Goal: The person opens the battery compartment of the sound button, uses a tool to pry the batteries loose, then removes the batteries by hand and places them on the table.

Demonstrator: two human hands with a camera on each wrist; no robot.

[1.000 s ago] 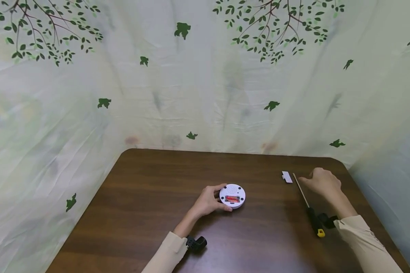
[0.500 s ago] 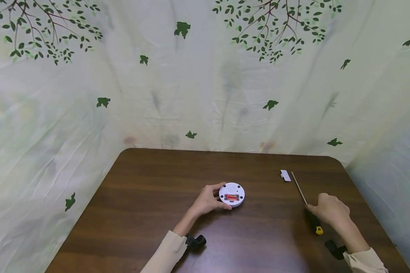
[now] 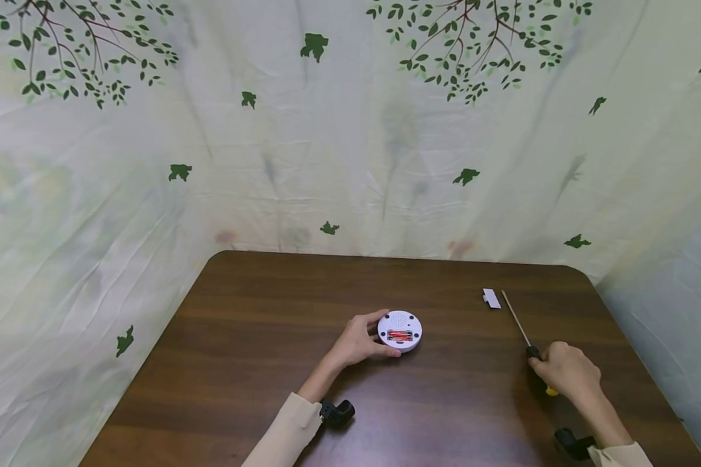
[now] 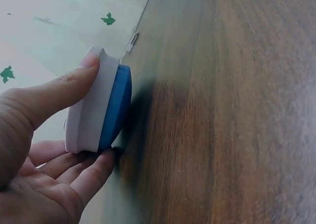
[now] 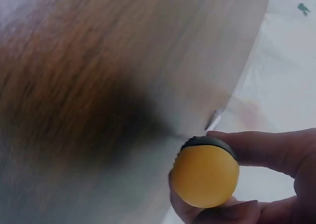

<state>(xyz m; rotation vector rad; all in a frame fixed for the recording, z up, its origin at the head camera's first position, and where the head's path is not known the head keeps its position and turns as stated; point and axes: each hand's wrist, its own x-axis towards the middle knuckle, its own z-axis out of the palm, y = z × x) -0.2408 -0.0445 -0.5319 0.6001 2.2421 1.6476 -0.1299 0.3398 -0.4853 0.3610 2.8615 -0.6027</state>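
My left hand (image 3: 359, 340) grips a round white device (image 3: 400, 321) by its rim, thumb on one side and fingers on the other. Its underside faces up, with small holes, dark feet and an uncovered battery compartment holding red batteries (image 3: 400, 335). The left wrist view shows the device's blue face (image 4: 118, 105) turned toward the table. Over at the right, my right hand (image 3: 566, 368) holds a screwdriver (image 3: 516, 319) by its black handle, its thin shaft pointing away. The yellow handle end (image 5: 206, 177) shows between thumb and fingers in the right wrist view.
A small white battery cover (image 3: 491, 298) lies on the brown table (image 3: 280, 298), just left of the screwdriver tip. Behind the table hangs a pale curtain (image 3: 350, 149) printed with leaves. Each wrist wears a black camera band (image 3: 337, 413).
My right hand has come back from beside the screwdriver's tip to its handle and taken hold of it. The left hand and the device have stayed in place.
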